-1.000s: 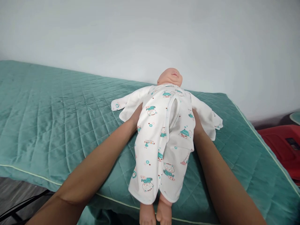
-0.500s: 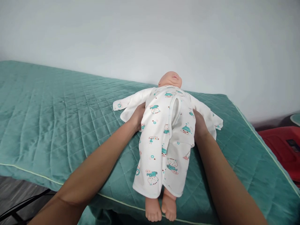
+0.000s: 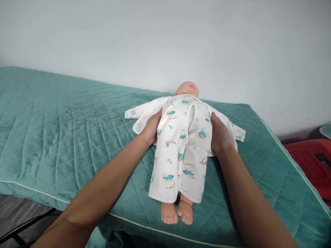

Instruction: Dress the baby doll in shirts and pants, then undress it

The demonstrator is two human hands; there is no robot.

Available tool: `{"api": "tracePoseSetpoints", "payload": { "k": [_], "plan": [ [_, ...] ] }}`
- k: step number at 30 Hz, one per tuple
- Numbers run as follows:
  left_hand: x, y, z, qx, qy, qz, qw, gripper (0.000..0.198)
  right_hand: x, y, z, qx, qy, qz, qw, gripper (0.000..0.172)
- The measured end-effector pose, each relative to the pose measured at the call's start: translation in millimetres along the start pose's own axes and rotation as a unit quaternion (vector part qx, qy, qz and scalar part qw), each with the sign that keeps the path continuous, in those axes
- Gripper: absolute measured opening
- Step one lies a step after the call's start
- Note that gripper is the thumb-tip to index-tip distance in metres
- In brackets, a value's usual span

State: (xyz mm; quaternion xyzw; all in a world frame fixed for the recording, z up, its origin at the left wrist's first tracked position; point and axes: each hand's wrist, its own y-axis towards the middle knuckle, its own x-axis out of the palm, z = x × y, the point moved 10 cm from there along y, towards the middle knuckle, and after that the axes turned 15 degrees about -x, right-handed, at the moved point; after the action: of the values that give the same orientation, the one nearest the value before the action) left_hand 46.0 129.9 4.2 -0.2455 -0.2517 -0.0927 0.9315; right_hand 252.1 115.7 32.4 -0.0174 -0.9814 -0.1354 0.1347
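Observation:
A baby doll (image 3: 186, 89) lies on its back, head toward the wall and bare feet toward me. It wears white printed pants (image 3: 168, 155), pulled high over the body, with an opening at the crotch. A white printed top (image 3: 152, 106) spreads out from under the pants, sleeves stretched to both sides. My left hand (image 3: 153, 127) holds the doll's left-of-view side at the hip, thumb along the cloth, fingers partly hidden. My right hand (image 3: 219, 132) grips the opposite side, its fingers hidden behind the palm and the doll.
A green quilted cover (image 3: 77, 137) with pale piping lies under the doll. The grey-white wall (image 3: 165, 41) rises behind. To the right is a red plastic object (image 3: 307, 165). A dark metal bar (image 3: 28, 224) shows over the floor at lower left.
The doll's legs and feet have shifted away from the near edge, and its head sits slightly lower in view. Both my hands show more fully at its sides.

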Motion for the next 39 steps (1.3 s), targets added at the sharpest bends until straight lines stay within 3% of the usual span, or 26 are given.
{"api": "tracePoseSetpoints", "payload": {
  "k": [6, 9, 13, 16, 18, 21, 23, 26, 30, 33, 36, 39],
  "plan": [
    [3.5, 3, -2, -0.002, 0.006, -0.028, 1.0, 0.051, -13, 10, -14, -0.107, -0.136, -0.014, 0.985, 0.053],
    [3.3, 5, 0, 0.015, 0.026, -0.029, 0.999, 0.051, -13, 11, -9, -0.089, -0.137, -0.021, 0.986, 0.056],
    [-3.0, -6, 15, 0.101, 0.09, 0.009, 0.991, 0.048, -12, -7, -8, -0.068, -0.137, -0.001, 0.988, 0.048],
    [-19.4, -39, 19, 0.163, 0.176, 0.102, 0.966, 0.043, -19, -51, -31, -0.122, -0.218, 0.07, 0.966, 0.04],
    [-27.5, -73, 9, 0.185, 0.233, 0.134, 0.945, 0.04, -18, -95, -41, -0.141, -0.237, 0.086, 0.957, 0.049],
    [-32.8, -133, -17, 0.226, 0.313, 0.13, 0.913, 0.031, -7, -164, -53, -0.169, -0.331, 0.037, 0.928, 0.056],
    [-36.3, -170, -40, 0.24, 0.372, 0.139, 0.886, 0.028, 3, -203, -61, -0.204, -0.425, -0.002, 0.882, 0.053],
    [-34.3, -202, -71, 0.231, 0.462, 0.138, 0.845, 0.034, 18, -235, -63, -0.238, -0.509, -0.051, 0.826, 0.047],
    [-19.6, -213, -85, 0.265, 0.553, 0.15, 0.776, 0.031, 37, -231, -54, -0.225, -0.569, -0.086, 0.786, 0.029],
    [-10.5, -212, -81, 0.293, 0.587, 0.174, 0.734, 0.019, 45, -215, -49, -0.192, -0.572, -0.096, 0.792, 0.018],
    [-3.2, -221, -72, 0.332, 0.581, 0.191, 0.718, 0.016, 53, -207, -56, -0.169, -0.542, -0.115, 0.815, 0.016],
    [6.8, -245, -64, 0.388, 0.548, 0.171, 0.721, 0.016, 67, -216, -81, -0.2, -0.495, -0.147, 0.833, 0.015]
  ]
}}
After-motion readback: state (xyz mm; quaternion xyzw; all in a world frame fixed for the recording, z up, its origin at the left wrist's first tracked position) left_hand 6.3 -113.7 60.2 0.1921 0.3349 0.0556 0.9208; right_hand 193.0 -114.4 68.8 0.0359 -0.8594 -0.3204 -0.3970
